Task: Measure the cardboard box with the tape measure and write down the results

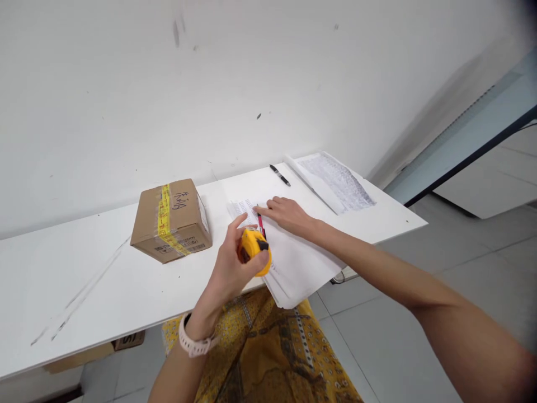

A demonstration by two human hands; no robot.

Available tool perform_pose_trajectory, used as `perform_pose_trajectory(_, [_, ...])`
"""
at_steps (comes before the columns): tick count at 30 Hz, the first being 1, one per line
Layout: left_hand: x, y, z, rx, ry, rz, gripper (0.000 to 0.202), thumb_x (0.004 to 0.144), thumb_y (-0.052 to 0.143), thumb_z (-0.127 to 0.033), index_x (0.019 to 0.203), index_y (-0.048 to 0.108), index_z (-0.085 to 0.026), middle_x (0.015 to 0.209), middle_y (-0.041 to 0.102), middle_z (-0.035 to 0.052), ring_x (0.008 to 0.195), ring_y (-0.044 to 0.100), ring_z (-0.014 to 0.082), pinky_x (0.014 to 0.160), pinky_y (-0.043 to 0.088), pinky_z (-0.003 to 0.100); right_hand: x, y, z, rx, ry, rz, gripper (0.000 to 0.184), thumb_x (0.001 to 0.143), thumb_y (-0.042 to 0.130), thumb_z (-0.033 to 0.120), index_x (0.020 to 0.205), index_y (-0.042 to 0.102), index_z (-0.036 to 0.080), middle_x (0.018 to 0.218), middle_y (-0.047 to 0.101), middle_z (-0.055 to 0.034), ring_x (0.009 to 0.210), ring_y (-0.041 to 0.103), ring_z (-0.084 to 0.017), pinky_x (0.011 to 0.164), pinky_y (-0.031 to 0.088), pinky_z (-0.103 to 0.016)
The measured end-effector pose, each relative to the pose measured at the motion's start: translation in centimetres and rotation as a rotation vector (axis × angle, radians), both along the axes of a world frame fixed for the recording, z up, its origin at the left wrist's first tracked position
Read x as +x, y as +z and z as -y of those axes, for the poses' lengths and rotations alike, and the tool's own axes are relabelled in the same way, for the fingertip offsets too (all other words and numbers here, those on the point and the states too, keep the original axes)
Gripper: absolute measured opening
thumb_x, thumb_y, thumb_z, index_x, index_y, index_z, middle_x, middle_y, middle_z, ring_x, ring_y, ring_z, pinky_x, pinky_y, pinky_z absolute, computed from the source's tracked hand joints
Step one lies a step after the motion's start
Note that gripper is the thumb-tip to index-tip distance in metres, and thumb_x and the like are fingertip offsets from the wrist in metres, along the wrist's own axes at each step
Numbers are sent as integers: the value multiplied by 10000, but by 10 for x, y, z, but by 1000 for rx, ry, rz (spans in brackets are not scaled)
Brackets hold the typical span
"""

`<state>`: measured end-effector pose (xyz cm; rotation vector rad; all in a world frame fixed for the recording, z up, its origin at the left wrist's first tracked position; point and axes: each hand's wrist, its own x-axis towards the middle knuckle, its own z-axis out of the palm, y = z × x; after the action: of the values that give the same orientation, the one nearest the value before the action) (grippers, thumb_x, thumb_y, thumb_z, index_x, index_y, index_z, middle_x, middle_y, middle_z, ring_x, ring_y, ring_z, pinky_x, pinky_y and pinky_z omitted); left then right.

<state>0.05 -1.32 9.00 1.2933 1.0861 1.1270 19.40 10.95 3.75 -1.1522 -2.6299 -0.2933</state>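
My left hand [229, 263] is closed around a yellow tape measure [254, 246] with a black button, thumb on its near side. It holds the tape measure over the near edge of some papers. My right hand [289, 215] rests on the white papers [300, 263], index finger stretched out to a printed sheet [241, 210] by the tip of a red and black pen [261, 225]. That pen lies on the papers, partly hidden behind the tape measure. Left of my hands sits a cardboard box [146, 218], sealed with yellow printed tape.
The white table [84, 268] runs along a white wall. A black pen [279, 175] lies farther back, left of a plastic sleeve with a dark-printed sheet [339, 182]. The papers overhang the table's front edge. A dark-edged glass panel [470, 134] stands at the right.
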Motion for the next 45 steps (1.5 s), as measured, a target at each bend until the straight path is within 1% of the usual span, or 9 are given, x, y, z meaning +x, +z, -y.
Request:
perform_pose_trajectory(6, [1,-31,-19,-184,-137,-118,377,730,740,-257,1098,690,-192,841,640,11,727,545,171,637,402,250,-8,-8,-27,64,258,353,293,917,410,28,996,674,128,900,696,-147,887,544,-241,703,334,-343])
perform_pose_trajectory(10, [-16,-45,-3,-209,-208,-253,437,726,756,-267,1155,701,-204,712,541,-33,628,448,144,559,342,233,14,-11,-30,53,231,258,314,891,378,-4,877,653,147,836,683,-132,808,541,-227,694,341,-345])
perform_pose_trajectory(15, [-23,-49,2,-243,-279,-258,495,763,706,-320,1239,647,-199,762,540,-17,654,460,148,573,350,247,22,-14,-7,-92,-111,-493,99,855,487,201,805,571,187,703,603,-59,651,528,-192,611,370,-328])
perform_pose_trajectory(18, [-24,-52,-2,-288,-327,-228,538,768,670,-352,1275,606,-184,853,554,-1,712,488,154,616,374,261,9,-17,13,-444,-179,-1062,87,843,508,251,889,562,200,668,574,-1,593,537,-159,603,429,-314])
perform_pose_trajectory(21, [-27,-55,-5,-307,-337,-161,550,775,649,-381,1284,592,-179,896,550,5,729,487,149,627,376,265,-4,-22,24,-819,-136,-1285,155,844,567,320,921,611,194,734,628,-15,668,607,-166,670,487,-328])
perform_pose_trajectory(23, [-29,-57,-5,-323,-339,-109,544,775,650,-384,1276,595,-181,913,559,14,742,499,155,640,390,273,-10,-25,25,-912,-159,-1300,155,802,639,339,837,626,188,752,637,-25,691,614,-167,686,489,-331])
perform_pose_trajectory(27, [-33,-62,-6,-368,-361,-5,533,772,673,-409,1262,606,-209,993,582,48,797,561,193,713,467,331,-12,-29,23,-877,-236,-1254,146,774,648,277,695,548,205,661,551,23,580,504,-122,587,411,-301])
perform_pose_trajectory(36, [-37,-67,-9,-361,-380,49,550,763,720,-508,1243,640,-252,1022,605,71,817,578,215,722,505,341,-10,-37,24,-756,-242,-1121,245,830,591,275,656,426,225,618,419,46,559,353,-116,526,281,-285])
perform_pose_trajectory(45, [-37,-68,-9,-348,-372,51,542,755,741,-525,1226,662,-270,1012,622,76,809,589,224,712,513,343,-9,-34,24,-737,-217,-1077,272,866,565,291,654,408,224,673,403,31,586,351,-123,544,286,-295])
